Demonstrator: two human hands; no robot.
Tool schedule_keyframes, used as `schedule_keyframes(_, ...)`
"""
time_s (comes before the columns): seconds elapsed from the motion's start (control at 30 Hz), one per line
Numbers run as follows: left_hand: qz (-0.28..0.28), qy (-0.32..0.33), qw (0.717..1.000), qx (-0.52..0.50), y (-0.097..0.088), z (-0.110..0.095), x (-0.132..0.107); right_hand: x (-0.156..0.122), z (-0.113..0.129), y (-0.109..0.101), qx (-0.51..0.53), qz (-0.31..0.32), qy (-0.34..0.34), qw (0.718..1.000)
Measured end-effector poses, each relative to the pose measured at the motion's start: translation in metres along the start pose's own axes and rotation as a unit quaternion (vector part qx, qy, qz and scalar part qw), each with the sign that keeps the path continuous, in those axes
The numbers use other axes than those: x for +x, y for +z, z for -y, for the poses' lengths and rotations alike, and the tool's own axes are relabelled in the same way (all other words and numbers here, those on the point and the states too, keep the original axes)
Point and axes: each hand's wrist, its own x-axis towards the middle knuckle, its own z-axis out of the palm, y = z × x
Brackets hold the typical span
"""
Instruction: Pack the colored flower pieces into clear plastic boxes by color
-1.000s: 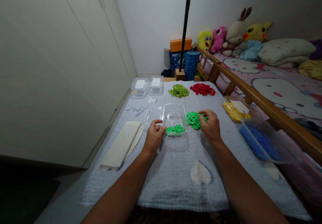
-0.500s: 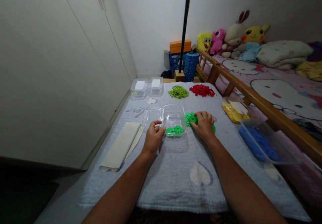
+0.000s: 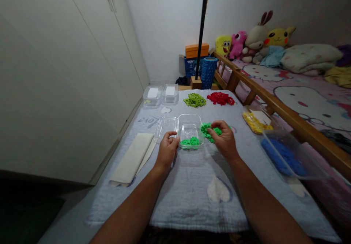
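A clear plastic container stands upright mid-table, with a few green snowflake discs at its near end. My left hand is closed on the container's left wall near its front corner, thumb against the rim. To the right of the container, my right hand pinches a green snowflake disc between thumb and fingers. Below and behind those fingers lies a pile of green discs, partly hidden by the hand. A clear lid lies just left of the container.
Light-green pieces and red pieces lie in heaps at the back. Two lidded boxes stand back left. Boxes of yellow pieces and blue pieces line the right, beside a wooden bed rail. A folded cream sheet lies left.
My right hand has risen off the green pile and drawn its fingers together on a disc, uncovering more of the pile. My left hand stays at the container.
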Motion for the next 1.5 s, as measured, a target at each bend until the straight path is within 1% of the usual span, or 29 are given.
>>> schedule_keyframes(0.07, 0.002, 0.001, 1.0, -0.006, 0.0, -0.001, 0.0, -0.004, 0.009, 0.006, -0.003, 0.023, -0.032, 0.999)
schedule_keyframes(0.13, 0.0, -0.001, 1.0, -0.007, 0.001, -0.001, -0.001, -0.008, 0.016, 0.012, -0.018, 0.059, -0.069, 0.996)
schedule_keyframes(0.2, -0.002, -0.001, 1.0, -0.005, 0.001, -0.002, -0.001, -0.011, 0.019, 0.016, -0.038, 0.097, -0.097, 0.99)
schedule_keyframes(0.27, -0.003, -0.002, 1.0, -0.002, 0.001, -0.002, -0.001, -0.012, 0.016, 0.018, -0.055, 0.114, -0.109, 0.986)
schedule_keyframes(0.33, -0.007, -0.003, 1.0, 0.002, 0.002, -0.003, -0.001, -0.01, 0.009, 0.017, -0.063, 0.098, -0.108, 0.987)
schedule_keyframes(0.43, -0.013, -0.005, 1.0, 0.004, 0.002, -0.004, -0.002, -0.004, -0.008, 0.012, -0.098, 0.043, -0.087, 0.99)
schedule_keyframes(0.5, -0.011, -0.003, 1.0, 0.002, 0.002, -0.004, -0.002, 0.0, -0.019, 0.009, -0.162, 0.018, -0.064, 0.985)
schedule_keyframes(0.57, -0.01, -0.001, 1.0, 0.001, 0.002, -0.003, -0.002, 0.001, -0.027, 0.008, -0.237, 0.025, -0.043, 0.97)
schedule_keyframes(0.63, -0.011, 0.001, 1.0, 0.004, 0.001, -0.002, -0.001, -0.001, -0.031, 0.01, -0.299, 0.063, -0.036, 0.952)
schedule_keyframes(0.7, -0.016, 0.002, 1.0, 0.008, 0.0, -0.001, 0.0, -0.003, -0.031, 0.014, -0.347, 0.117, -0.044, 0.93)
schedule_keyframes(0.83, -0.026, 0.004, 1.0, 0.009, -0.001, 0.0, 0.001, -0.006, -0.027, 0.025, -0.41, 0.206, -0.054, 0.887)
schedule_keyframes(0.9, -0.029, 0.004, 1.0, 0.007, 0.0, -0.001, 0.001, -0.006, -0.026, 0.028, -0.42, 0.238, -0.053, 0.874)
schedule_keyframes(0.97, -0.032, 0.003, 0.999, 0.006, 0.0, -0.002, 0.001, -0.006, -0.025, 0.029, -0.417, 0.254, -0.049, 0.871)
schedule_keyframes(1.1, -0.031, 0.0, 1.0, 0.003, 0.001, -0.003, 0.0, -0.005, -0.028, 0.021, -0.399, 0.239, -0.041, 0.884)
schedule_keyframes(1.27, -0.026, 0.001, 1.0, 0.002, 0.0, -0.001, 0.0, -0.006, -0.036, 0.009, -0.383, 0.19, -0.043, 0.903)
schedule_keyframes(1.37, -0.024, -0.001, 1.0, 0.004, 0.0, -0.001, 0.0, -0.006, -0.038, 0.006, -0.389, 0.163, -0.047, 0.906)
schedule_keyframes(1.5, -0.026, -0.004, 1.0, 0.008, 0.0, -0.002, 0.0, -0.004, -0.037, 0.006, -0.398, 0.145, -0.04, 0.905)
